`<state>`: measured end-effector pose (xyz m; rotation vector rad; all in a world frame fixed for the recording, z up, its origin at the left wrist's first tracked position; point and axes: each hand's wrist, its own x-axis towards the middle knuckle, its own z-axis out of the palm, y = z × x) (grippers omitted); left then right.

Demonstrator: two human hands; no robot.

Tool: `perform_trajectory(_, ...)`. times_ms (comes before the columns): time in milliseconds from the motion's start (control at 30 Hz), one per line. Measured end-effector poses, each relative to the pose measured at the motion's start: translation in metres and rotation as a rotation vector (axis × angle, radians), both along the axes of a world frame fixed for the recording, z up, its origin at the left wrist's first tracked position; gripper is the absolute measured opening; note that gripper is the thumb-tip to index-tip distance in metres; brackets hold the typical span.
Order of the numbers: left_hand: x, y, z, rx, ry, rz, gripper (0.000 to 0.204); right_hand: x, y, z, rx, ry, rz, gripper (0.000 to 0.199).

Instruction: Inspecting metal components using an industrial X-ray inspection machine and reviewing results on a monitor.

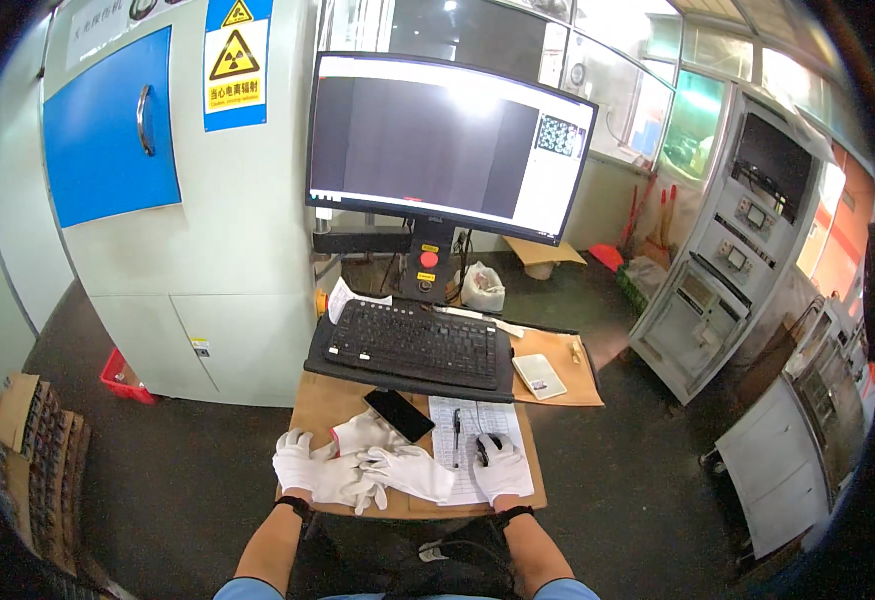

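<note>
My left hand (pixel 297 464), in a white glove, rests at the left edge of the brown tabletop (pixel 317 395). Its fingers look loosely curled, with nothing visible in them, beside a pile of loose white gloves (pixel 402 472). On the right, my right hand (pixel 501 472), also gloved, is closed over a dark computer mouse (pixel 485 447). The mouse sits on printed sheets (pixel 441 420), where a black pen (pixel 456 432) lies too. A black phone (pixel 398 415) lies between the gloves and the keyboard (pixel 412 343).
A large monitor (pixel 427 140) stands above the keyboard, with a red button (pixel 429 259) below it. A pale flat device (pixel 539 377) lies right of the keyboard. Left is a grey cabinet (pixel 227 230) with a blue door (pixel 112 130); right, an instrument rack (pixel 722 250).
</note>
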<state>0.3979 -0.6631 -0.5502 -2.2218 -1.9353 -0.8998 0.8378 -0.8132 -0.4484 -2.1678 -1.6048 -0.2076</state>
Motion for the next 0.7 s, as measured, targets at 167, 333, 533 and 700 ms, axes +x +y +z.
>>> perform_trajectory(167,-0.003,0.001,-0.003,0.016,0.029,0.001,0.058,0.009,0.007,-0.014,-0.006,0.008,0.033,0.056)
perform_trajectory(333,0.002,0.002,-0.002,-0.012,-0.022,-0.009,0.058,0.021,0.007,-0.027,-0.014,-0.041,0.011,0.059)
perform_trajectory(533,-0.003,0.000,0.000,0.033,-0.016,-0.013,0.055,-0.002,-0.001,0.009,-0.020,0.021,0.003,0.048)
perform_trajectory(700,-0.007,-0.002,-0.006,0.041,-0.040,0.009,0.051,-0.010,0.001,0.015,-0.051,0.066,-0.051,0.052)
